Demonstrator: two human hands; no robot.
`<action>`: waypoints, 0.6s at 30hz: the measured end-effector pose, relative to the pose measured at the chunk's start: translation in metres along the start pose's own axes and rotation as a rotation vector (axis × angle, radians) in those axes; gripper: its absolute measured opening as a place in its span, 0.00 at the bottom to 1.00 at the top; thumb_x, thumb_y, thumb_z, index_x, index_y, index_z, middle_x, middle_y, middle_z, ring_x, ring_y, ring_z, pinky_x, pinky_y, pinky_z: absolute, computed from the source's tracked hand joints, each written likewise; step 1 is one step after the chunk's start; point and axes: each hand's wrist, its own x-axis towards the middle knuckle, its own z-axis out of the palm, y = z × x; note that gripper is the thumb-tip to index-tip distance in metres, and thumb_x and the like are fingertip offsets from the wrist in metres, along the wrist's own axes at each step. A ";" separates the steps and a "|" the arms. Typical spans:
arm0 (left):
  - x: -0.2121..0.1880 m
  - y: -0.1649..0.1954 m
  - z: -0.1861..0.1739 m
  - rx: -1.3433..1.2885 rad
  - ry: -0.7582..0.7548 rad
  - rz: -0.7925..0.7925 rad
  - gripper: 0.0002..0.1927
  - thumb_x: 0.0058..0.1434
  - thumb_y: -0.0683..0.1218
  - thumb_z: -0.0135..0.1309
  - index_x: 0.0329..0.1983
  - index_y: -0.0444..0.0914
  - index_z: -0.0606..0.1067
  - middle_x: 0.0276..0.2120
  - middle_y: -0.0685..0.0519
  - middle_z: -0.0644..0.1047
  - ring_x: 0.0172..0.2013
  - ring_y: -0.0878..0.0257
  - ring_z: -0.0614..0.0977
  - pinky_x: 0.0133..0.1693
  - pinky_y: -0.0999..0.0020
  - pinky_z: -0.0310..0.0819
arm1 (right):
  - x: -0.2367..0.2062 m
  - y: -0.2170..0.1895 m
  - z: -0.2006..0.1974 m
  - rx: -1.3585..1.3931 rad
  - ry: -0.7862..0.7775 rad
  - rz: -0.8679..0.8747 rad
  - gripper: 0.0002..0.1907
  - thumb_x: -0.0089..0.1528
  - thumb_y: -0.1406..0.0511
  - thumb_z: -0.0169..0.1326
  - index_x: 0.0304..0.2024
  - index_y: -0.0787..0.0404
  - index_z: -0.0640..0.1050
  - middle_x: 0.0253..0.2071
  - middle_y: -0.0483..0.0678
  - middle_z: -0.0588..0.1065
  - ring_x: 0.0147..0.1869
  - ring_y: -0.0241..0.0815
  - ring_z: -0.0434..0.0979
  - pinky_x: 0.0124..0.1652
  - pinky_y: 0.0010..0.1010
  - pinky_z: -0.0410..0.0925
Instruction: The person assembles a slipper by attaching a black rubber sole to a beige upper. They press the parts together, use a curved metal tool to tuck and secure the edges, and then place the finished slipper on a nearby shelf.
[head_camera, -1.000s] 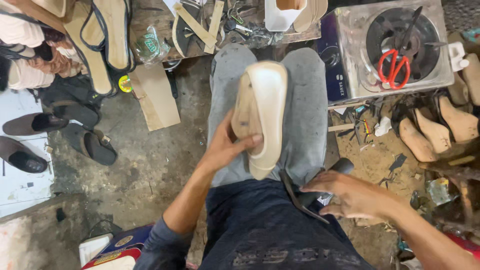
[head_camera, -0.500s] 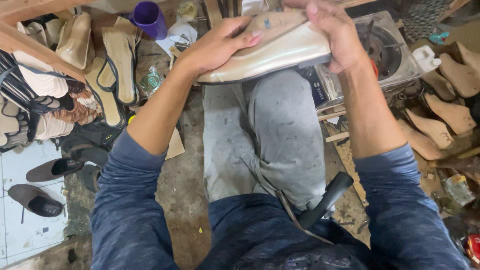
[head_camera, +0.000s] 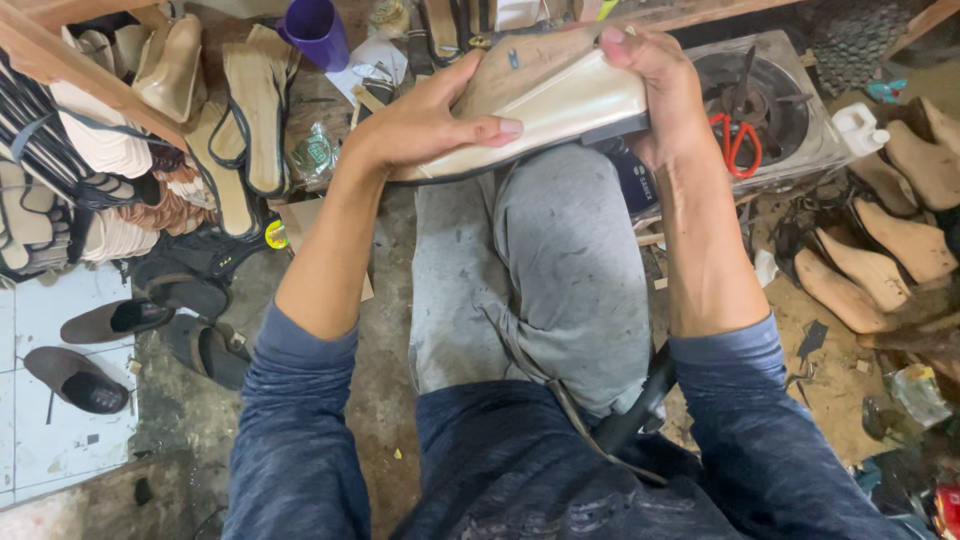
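A dirty concrete workshop floor (head_camera: 330, 360) carries dark slip-on shoes (head_camera: 110, 320) at left, a row of wooden shoe lasts (head_camera: 870, 270) at right, and a metal stove (head_camera: 790, 120) at the far right holding red scissors (head_camera: 735, 140).

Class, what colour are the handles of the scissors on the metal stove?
Red, seen in the head view: scissors.

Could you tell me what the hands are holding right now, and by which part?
Both hold one cream shoe above the knees: the left hand grips its left end, the right hand wraps its right end.
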 end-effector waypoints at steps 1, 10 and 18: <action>-0.003 0.000 0.001 0.000 0.007 -0.003 0.52 0.56 0.62 0.64 0.74 0.30 0.58 0.69 0.40 0.68 0.70 0.54 0.68 0.69 0.66 0.57 | 0.000 0.003 -0.001 0.013 0.013 0.015 0.26 0.60 0.59 0.58 0.56 0.69 0.78 0.51 0.56 0.80 0.54 0.49 0.82 0.54 0.38 0.76; -0.014 -0.025 0.015 -0.206 0.142 0.043 0.53 0.57 0.60 0.67 0.74 0.27 0.54 0.69 0.39 0.66 0.69 0.54 0.67 0.70 0.65 0.55 | 0.020 0.002 0.014 -0.089 0.301 0.170 0.19 0.57 0.61 0.60 0.49 0.58 0.75 0.44 0.52 0.77 0.45 0.48 0.82 0.37 0.48 0.75; -0.053 -0.094 0.094 -1.103 0.591 -0.080 0.34 0.62 0.53 0.61 0.67 0.33 0.65 0.51 0.46 0.77 0.46 0.59 0.81 0.47 0.63 0.78 | -0.074 0.001 0.011 -0.615 0.007 -0.228 0.15 0.69 0.69 0.55 0.58 0.65 0.74 0.57 0.48 0.73 0.63 0.38 0.74 0.64 0.33 0.69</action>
